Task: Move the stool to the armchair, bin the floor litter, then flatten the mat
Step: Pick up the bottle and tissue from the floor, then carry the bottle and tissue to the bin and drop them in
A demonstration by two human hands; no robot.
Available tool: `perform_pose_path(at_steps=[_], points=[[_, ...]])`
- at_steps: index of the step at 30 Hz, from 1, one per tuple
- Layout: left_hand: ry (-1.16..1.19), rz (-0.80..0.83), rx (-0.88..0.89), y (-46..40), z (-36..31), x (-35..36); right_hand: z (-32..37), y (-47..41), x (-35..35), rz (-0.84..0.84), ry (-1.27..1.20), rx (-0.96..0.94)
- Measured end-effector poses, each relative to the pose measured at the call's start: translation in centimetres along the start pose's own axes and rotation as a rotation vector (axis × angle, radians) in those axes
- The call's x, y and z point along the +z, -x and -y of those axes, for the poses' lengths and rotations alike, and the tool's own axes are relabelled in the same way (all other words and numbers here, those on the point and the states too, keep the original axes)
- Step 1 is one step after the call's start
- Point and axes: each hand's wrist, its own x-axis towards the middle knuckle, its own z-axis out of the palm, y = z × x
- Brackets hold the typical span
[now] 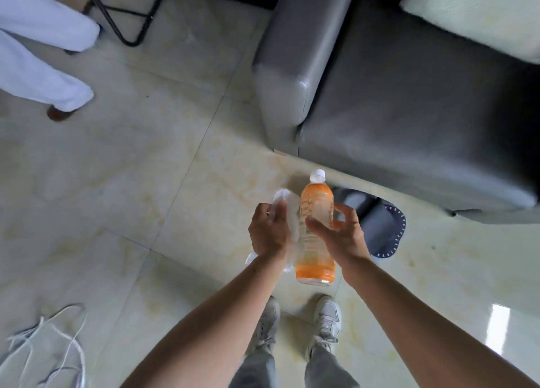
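Filling the upper right of the frame, the grey leather-look armchair point(394, 101) stands on the pale glossy tiled floor point(146, 168), with a black metal-framed stool point(128, 16) well apart from it at the upper left, so whether the stool step is done cannot be judged from here. Just below the armchair's front edge, right of centre, the dark blue stitched mat point(382, 227) lies partly folded on itself, so flattening looks left to do. At centre, the orange-labelled clear plastic bottle with a white cap point(317, 230) is held off the floor between both hands: the right hand point(339, 235) has its fingers curled loosely against the bottle's side, while the left hand point(270, 232) clenches crumpled white tissue point(287, 209). Litter appears gathered but not yet binned; no bin is visible.
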Motion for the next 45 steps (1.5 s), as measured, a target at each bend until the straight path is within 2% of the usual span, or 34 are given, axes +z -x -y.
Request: perform_pose_path(at_steps=[5, 10, 16, 21, 25, 31, 39, 45], points=[[0.033, 0.09, 0.022, 5.7, -6.1, -3.0, 4.9, 6.9, -4.2, -0.062, -0.135, 0.013], [-0.023, 0.171, 0.119, 10.4, -11.3, -5.5, 7.8, 13.3, -8.4, -0.093, -0.283, -0.008], [-0.077, 0.27, 0.207, 16.3, -14.3, -7.0, 7.8, 20.3, -11.9, -0.194, -0.432, -0.065], [-0.143, 0.421, 0.26, 22.5, -14.3, -7.3, 6.1, 26.3, -14.4, -0.319, -0.548, -0.083], [-0.089, 0.62, 0.306, 27.5, -13.7, -6.3, 3.9, 30.7, -16.5, -0.453, -0.681, -0.072], [-0.265, 0.71, 0.526, 34.7, -11.6, -5.2, -1.3, 36.1, -19.8, -0.614, -0.887, -0.061], [-0.391, 0.925, 0.664, 45.9, -6.3, -3.3, -10.3, 44.0, -24.7, -0.78, -1.059, -0.052], [-0.503, 0.985, 0.753, 55.7, -1.2, -1.6, -17.6, 50.6, -29.3, -0.889, -1.114, -0.037]])
